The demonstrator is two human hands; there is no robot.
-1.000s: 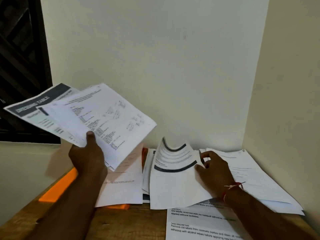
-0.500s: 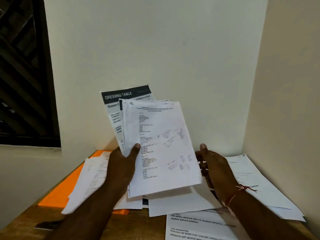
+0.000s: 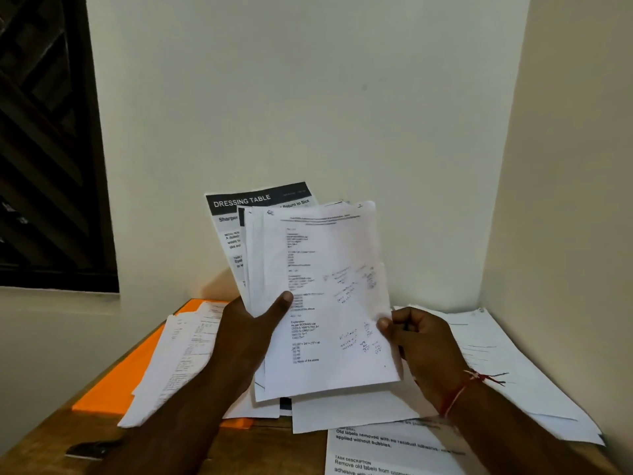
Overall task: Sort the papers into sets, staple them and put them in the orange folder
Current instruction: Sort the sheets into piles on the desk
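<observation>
Matt white printed paper sheets (image 3: 329, 296) lie over a smooth orange folder (image 3: 113, 382) on a grained wooden table (image 3: 41, 443).

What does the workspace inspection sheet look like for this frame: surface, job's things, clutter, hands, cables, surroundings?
Surface: wooden table set in a wall corner, mostly covered.
Job's things: held sheaf of papers upright, fanned, a "DRESSING TABLE" sheet at its back; orange folder flat at left, partly under loose sheets; more sheets at right and front. No stapler identifiable.
Clutter: small dark object at the front left edge, too blurred to name.
Hands: left hand grips the sheaf, thumb on front; right hand pinches the front sheet's right edge; red thread on the right wrist.
Cables: nothing seen.
Surroundings: plain walls; dark latticed window at left.
</observation>
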